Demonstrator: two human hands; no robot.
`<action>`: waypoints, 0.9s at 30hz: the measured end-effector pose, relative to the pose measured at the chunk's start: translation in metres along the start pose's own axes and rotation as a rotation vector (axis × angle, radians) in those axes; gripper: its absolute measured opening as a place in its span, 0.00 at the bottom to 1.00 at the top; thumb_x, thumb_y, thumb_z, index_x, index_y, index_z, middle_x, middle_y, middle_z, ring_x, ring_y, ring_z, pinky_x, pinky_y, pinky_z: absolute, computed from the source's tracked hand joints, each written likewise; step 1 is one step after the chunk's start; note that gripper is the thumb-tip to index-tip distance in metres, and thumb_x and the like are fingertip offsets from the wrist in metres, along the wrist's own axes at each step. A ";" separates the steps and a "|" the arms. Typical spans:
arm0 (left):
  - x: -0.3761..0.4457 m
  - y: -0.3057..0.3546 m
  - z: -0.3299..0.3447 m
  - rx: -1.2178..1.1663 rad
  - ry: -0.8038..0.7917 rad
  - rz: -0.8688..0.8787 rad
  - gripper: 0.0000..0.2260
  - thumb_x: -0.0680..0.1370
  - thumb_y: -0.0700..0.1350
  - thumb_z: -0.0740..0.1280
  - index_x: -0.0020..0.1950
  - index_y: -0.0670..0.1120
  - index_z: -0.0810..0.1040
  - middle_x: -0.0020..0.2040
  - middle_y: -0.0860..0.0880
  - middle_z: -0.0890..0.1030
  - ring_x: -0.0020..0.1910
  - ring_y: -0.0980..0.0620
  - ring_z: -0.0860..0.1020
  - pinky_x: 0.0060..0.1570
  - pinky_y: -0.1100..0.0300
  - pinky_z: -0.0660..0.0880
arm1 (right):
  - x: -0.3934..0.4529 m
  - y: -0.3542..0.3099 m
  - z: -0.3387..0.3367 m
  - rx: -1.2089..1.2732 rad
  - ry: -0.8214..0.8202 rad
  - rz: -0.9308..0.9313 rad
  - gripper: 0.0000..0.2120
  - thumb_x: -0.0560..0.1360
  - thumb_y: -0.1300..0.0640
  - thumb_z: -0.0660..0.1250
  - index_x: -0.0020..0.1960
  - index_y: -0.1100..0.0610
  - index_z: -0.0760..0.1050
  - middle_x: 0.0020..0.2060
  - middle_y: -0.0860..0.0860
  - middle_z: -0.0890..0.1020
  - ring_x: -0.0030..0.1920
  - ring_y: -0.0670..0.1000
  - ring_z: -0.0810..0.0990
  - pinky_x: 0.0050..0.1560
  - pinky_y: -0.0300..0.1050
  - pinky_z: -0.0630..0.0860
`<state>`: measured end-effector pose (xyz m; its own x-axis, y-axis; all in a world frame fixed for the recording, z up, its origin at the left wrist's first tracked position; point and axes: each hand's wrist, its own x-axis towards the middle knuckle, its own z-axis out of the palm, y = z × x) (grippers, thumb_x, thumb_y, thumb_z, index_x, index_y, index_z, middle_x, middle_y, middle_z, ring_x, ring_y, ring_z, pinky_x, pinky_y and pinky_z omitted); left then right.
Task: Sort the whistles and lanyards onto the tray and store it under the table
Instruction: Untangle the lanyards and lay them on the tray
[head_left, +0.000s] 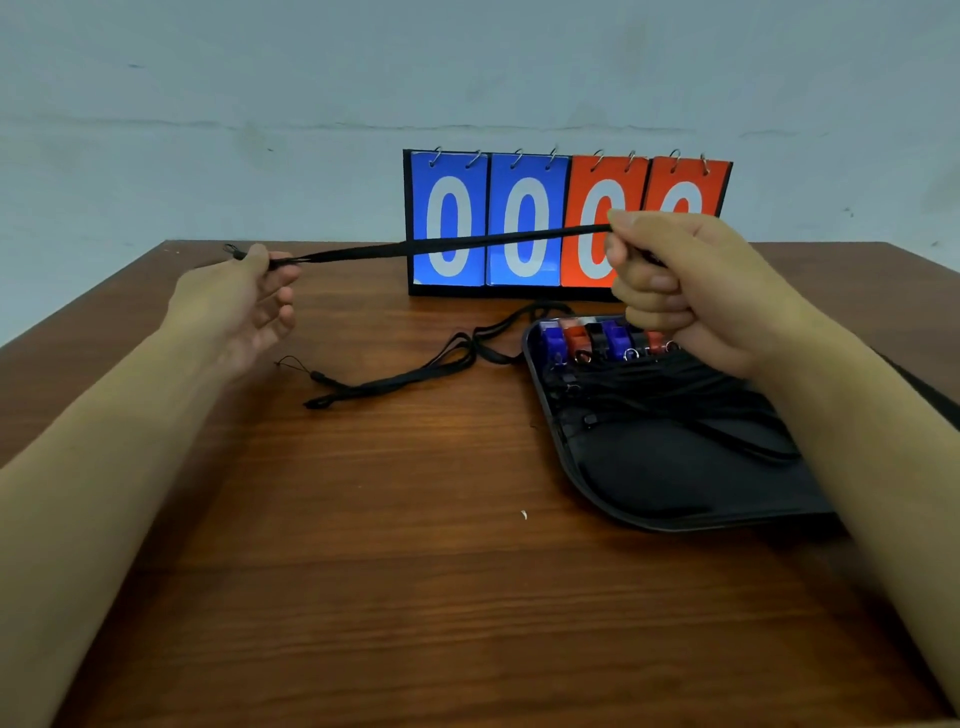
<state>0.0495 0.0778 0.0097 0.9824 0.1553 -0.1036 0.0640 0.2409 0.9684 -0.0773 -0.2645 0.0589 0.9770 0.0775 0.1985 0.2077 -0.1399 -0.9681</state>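
A black lanyard (457, 244) is stretched taut in the air between my hands, above the table. My left hand (244, 301) pinches its left end with thumb and forefinger. My right hand (675, 280) is closed in a fist on its right end, above the tray. The black tray (670, 488) lies at the right of the table. Along its far edge stand blue, red and black whistles (602, 340). Several black lanyards (654, 384) lie across its middle. Another black lanyard (415, 364) lies loose on the table left of the tray.
A flip scoreboard (519, 223) with two blue and two red zeros stands at the back of the wooden table (363, 545), just behind the tray. A pale wall rises behind it. A small white scrap (523, 514) lies near the tray's front corner.
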 end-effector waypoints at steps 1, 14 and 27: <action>0.001 0.000 -0.001 0.003 0.003 -0.004 0.10 0.85 0.50 0.64 0.50 0.48 0.82 0.36 0.56 0.86 0.30 0.59 0.77 0.30 0.66 0.75 | 0.001 0.000 -0.001 0.009 0.015 -0.008 0.18 0.85 0.51 0.60 0.39 0.55 0.75 0.25 0.47 0.62 0.26 0.47 0.55 0.25 0.39 0.54; 0.003 -0.004 0.007 0.102 -0.079 0.019 0.09 0.84 0.51 0.66 0.53 0.49 0.84 0.39 0.56 0.80 0.33 0.59 0.71 0.31 0.65 0.72 | -0.005 -0.003 0.006 0.738 0.081 -0.068 0.23 0.81 0.58 0.60 0.27 0.54 0.65 0.54 0.55 0.86 0.61 0.54 0.84 0.65 0.52 0.77; -0.085 0.002 0.062 0.381 -0.585 0.184 0.11 0.79 0.44 0.71 0.60 0.41 0.82 0.51 0.46 0.88 0.32 0.57 0.75 0.30 0.66 0.74 | -0.003 0.000 0.013 0.059 -0.019 -0.157 0.12 0.84 0.58 0.60 0.43 0.54 0.76 0.38 0.48 0.76 0.27 0.46 0.57 0.26 0.39 0.55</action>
<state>-0.0233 0.0061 0.0346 0.9091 -0.4034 0.1038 -0.1595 -0.1070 0.9814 -0.0811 -0.2523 0.0560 0.9316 0.1126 0.3457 0.3542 -0.0667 -0.9328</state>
